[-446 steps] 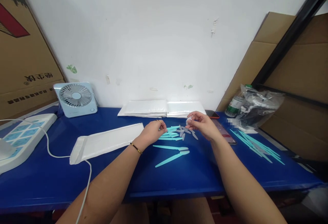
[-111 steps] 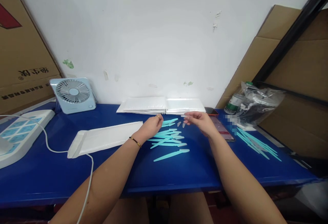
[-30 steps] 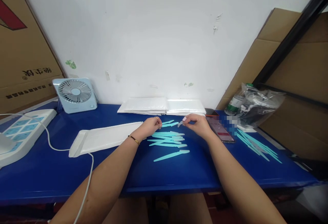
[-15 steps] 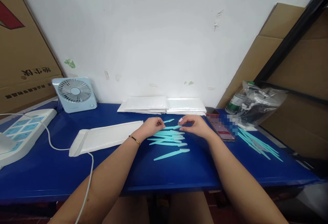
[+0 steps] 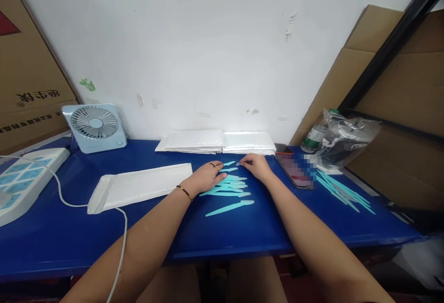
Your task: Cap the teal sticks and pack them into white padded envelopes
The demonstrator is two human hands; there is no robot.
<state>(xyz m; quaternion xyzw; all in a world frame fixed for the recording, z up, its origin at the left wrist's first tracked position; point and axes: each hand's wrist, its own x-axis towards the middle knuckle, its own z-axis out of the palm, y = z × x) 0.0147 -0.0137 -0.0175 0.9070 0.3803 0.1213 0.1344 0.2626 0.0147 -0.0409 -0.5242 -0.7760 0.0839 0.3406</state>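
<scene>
Several teal eyebrow razors (image 5: 231,185) lie in a loose fanned row on the blue table, with one razor (image 5: 229,207) apart at the near end. My left hand (image 5: 206,177) rests over the handles at the far end of the row, its fingers stretched out and the thumb apart. Close to the blade ends of the far razors is my right hand (image 5: 257,166), thumb and fingertips pinched together. Whatever lies between those fingertips, if anything, is too small to make out. A white padded envelope (image 5: 145,185) lies flat left of my left hand.
Stacked white envelopes (image 5: 194,140) stand against the wall. On the right are a phone (image 5: 294,171), more teal razors (image 5: 343,191), a bottle (image 5: 314,137) and a clear plastic bag (image 5: 347,139). A blue fan (image 5: 95,127), power strip (image 5: 29,180) and white cable (image 5: 123,233) occupy the left.
My left hand has opened from its pinch and spread over the far razors. The razor between both hands now lies on the table. My right hand has shifted slightly away and closed its fingertips.
</scene>
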